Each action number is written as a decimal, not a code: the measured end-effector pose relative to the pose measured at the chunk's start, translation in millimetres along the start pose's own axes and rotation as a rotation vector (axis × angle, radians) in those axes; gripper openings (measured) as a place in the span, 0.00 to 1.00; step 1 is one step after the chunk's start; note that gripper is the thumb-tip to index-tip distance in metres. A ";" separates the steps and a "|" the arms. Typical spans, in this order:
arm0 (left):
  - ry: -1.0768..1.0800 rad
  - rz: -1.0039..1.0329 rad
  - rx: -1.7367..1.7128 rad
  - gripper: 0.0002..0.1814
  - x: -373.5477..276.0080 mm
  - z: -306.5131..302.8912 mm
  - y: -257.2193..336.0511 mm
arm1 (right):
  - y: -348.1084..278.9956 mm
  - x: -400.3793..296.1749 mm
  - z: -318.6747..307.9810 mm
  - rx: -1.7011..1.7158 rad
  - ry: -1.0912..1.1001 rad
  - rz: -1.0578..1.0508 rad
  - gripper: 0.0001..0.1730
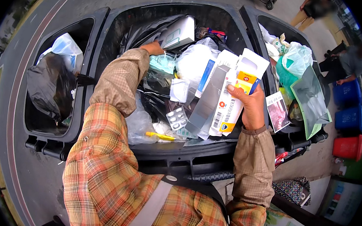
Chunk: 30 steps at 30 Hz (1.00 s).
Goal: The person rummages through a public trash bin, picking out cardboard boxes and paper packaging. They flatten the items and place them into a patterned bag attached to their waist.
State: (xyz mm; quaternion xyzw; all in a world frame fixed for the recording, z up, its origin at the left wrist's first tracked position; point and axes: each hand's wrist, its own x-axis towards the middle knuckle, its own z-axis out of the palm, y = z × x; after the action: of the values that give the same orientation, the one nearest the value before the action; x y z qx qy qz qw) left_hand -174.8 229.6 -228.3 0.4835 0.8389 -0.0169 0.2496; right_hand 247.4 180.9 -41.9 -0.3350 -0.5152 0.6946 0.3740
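A large black wheeled bin (124, 21) full of rubbish stands before me. My right hand (252, 104) grips a fanned stack of flattened cardboard cartons (229, 107), its thumb across a white and orange printed one. Deeper in the bin, my left hand (154, 48) is at the lower left edge of a white box (179, 33), its fingers partly hidden. Just below that hand lies a light-blue packet (162, 63) in clear wrap. A white plastic bag (193, 61) fills the middle. Closer to me are an empty-looking blister pack (176, 118) and a slim yellow object (160, 136).
Another bin (91, 42) on the left holds a dark plastic bag (54, 84). The right-hand bin (264, 21) contains knotted bags (297, 55) and a green-edged pouch (311, 97). Blue bins (348, 118), a red bin (347, 146) and people (347, 64) are farther right.
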 end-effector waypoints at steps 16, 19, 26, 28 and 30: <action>0.772 0.298 -0.072 0.10 -41.6 -81.6 -87.1 | 2.4 2.1 -0.3 -0.046 -0.007 -0.005 0.28; 0.220 0.077 0.181 0.15 -59.9 -82.4 -100.4 | 1.7 3.3 -1.9 -0.072 -0.004 0.001 0.28; -0.030 0.017 -0.069 0.38 -106.1 -53.1 -66.2 | 3.2 1.8 -2.2 -0.102 0.007 0.010 0.29; 0.063 0.002 -0.030 0.38 -84.2 -38.3 -81.6 | 0.6 0.9 1.9 -0.115 -0.008 0.002 0.29; 0.145 0.006 -0.023 0.38 -61.6 -28.4 -88.4 | 3.4 1.6 2.7 -0.124 0.003 -0.010 0.28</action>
State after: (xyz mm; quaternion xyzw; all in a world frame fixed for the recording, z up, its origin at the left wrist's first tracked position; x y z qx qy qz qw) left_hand -233.6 140.8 -195.5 0.4830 0.8535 0.0286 0.1935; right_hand 243.7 180.4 -44.6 -0.3560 -0.5586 0.6589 0.3566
